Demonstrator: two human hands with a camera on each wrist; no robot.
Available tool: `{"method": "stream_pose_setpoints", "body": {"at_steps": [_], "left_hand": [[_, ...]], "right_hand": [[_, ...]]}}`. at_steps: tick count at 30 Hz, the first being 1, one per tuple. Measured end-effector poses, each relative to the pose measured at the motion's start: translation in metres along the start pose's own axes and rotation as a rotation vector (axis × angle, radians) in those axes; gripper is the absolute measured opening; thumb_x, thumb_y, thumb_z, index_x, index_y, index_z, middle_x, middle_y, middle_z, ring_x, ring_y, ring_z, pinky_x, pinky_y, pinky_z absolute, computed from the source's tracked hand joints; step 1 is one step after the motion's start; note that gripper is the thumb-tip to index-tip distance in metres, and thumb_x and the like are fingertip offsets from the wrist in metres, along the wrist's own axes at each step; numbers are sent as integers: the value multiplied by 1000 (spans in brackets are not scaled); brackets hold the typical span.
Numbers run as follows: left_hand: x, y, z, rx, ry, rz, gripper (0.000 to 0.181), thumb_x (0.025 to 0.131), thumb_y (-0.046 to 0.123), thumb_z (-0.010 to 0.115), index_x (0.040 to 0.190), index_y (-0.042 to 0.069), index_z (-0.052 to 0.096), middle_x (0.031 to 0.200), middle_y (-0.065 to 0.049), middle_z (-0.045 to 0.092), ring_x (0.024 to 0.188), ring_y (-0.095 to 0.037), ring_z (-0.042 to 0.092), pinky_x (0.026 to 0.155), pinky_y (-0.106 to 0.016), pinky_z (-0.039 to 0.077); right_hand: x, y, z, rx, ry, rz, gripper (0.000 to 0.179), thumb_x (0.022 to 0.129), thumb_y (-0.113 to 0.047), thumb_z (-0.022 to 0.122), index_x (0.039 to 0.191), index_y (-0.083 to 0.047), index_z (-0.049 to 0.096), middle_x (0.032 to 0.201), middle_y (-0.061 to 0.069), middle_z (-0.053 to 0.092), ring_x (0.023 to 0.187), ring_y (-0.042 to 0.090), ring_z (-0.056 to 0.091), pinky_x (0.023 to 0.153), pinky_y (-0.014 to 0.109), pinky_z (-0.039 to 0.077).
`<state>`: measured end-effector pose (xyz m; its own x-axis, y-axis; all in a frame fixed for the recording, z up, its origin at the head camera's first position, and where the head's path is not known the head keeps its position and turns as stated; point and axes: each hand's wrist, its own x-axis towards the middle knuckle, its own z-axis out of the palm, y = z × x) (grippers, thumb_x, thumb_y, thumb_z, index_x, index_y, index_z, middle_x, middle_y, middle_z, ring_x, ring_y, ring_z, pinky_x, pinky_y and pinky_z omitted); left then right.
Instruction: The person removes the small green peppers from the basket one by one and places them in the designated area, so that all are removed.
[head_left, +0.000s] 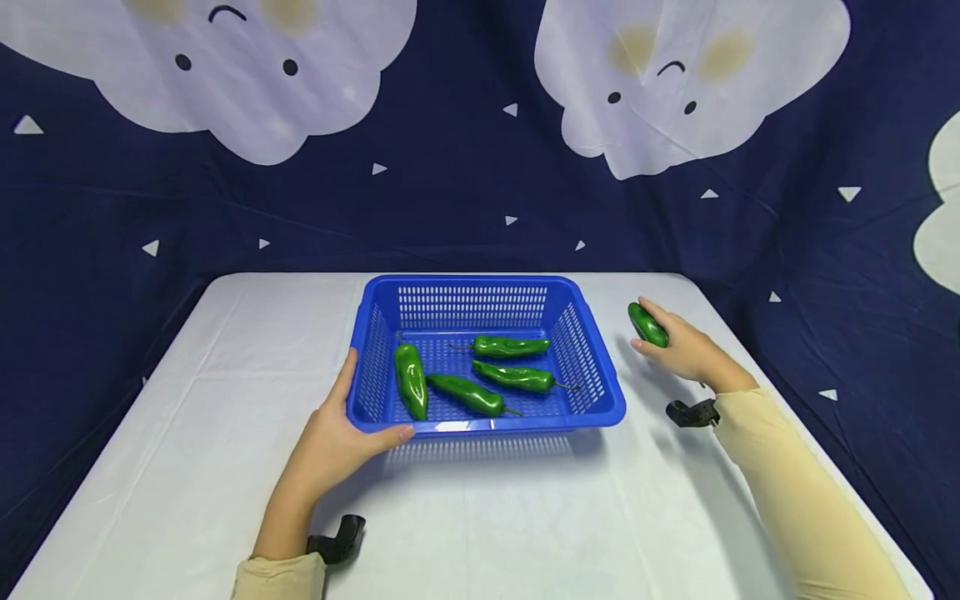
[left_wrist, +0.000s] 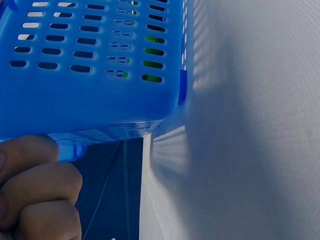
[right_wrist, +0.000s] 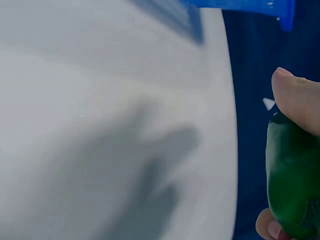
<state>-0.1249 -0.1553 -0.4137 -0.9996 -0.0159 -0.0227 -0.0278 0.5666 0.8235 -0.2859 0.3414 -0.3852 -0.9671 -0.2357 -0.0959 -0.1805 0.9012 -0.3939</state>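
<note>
A blue plastic basket (head_left: 480, 427) with slotted walls stands on the white table, and several green peppers (head_left: 516, 377) lie on its floor. My left hand (head_left: 330, 442) grips the basket's near left corner, thumb along the front rim. In the left wrist view the curled fingers (left_wrist: 50, 182) show beside the slotted basket wall (left_wrist: 90, 100). Right of the basket, my right hand (head_left: 686, 346) holds another green pepper (head_left: 647, 325) above the table. The right wrist view shows that pepper (right_wrist: 290, 175) between thumb and fingers; its far end is cut off by the frame.
A white cloth covers the table (head_left: 525, 517). Behind it hangs a dark blue curtain (head_left: 450, 200) with clouds and small triangles. Each wrist wears a black camera mount (head_left: 337, 540). The basket's rim (right_wrist: 250, 5) shows at the top of the right wrist view.
</note>
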Motion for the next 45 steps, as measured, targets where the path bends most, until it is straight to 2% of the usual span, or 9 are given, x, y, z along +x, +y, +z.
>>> {"method": "stream_pose_setpoints", "body": {"at_steps": [6, 13, 21, 28, 33, 36, 40, 45], "left_hand": [[0, 0, 0, 5, 0, -1, 130, 67, 65, 82, 158, 38, -8, 161, -20, 29, 138, -43, 45, 106, -63, 41], [1, 0, 0, 1, -1, -3, 130, 68, 65, 82, 158, 37, -8, 161, -21, 29, 137, -43, 45, 106, -63, 41], [1, -1, 1, -3, 0, -4, 130, 67, 65, 82, 158, 38, -8, 160, -21, 31, 136, -43, 47, 105, -62, 42], [0, -1, 2, -1, 1, -12, 130, 67, 66, 82, 157, 40, -8, 159, -21, 33, 134, -42, 49, 105, -61, 43], [0, -1, 2, -4, 5, -7, 130, 67, 65, 82, 157, 39, -8, 159, -21, 33, 134, -41, 50, 105, -61, 43], [0, -1, 2, -4, 8, -2, 130, 67, 65, 82, 158, 39, -7, 159, -21, 32, 135, -42, 48, 106, -61, 42], [0, -1, 2, -2, 10, -2, 130, 67, 65, 82, 158, 39, -7, 160, -20, 31, 136, -42, 47, 106, -62, 42], [1, -1, 2, -10, 6, -6, 130, 66, 65, 82, 157, 39, -8, 159, -20, 33, 134, -41, 49, 105, -61, 43]], "right_hand": [[2, 14, 21, 49, -21, 41, 86, 98, -47, 57, 162, -25, 2, 156, 34, 24, 135, 50, 38, 104, 69, 34], [5, 24, 41, 28, -50, 95, 86, 98, -50, 55, 162, -24, 3, 153, 33, 28, 131, 49, 41, 101, 68, 37], [5, 27, 52, -20, -52, 140, 87, 98, -54, 52, 162, -24, 2, 151, 33, 32, 128, 49, 45, 96, 68, 41], [2, 26, 50, -50, -66, 175, 90, 95, -63, 48, 161, -26, -1, 149, 31, 32, 119, 46, 51, 84, 60, 47], [-3, 23, 46, -78, -93, 169, 96, 92, -70, 48, 161, -25, -2, 155, 36, 21, 120, 52, 49, 83, 66, 47], [-4, 23, 43, -88, -100, 164, 100, 90, -73, 49, 161, -25, -1, 153, 35, 24, 117, 51, 51, 81, 64, 48], [-5, 24, 39, -127, -98, 165, 102, 88, -75, 49, 161, -23, 1, 145, 31, 34, 109, 44, 55, 76, 56, 49], [-4, 25, 34, -214, -69, 182, 106, 85, -82, 45, 161, -21, 3, 141, 34, 36, 101, 46, 58, 68, 51, 49]]}}
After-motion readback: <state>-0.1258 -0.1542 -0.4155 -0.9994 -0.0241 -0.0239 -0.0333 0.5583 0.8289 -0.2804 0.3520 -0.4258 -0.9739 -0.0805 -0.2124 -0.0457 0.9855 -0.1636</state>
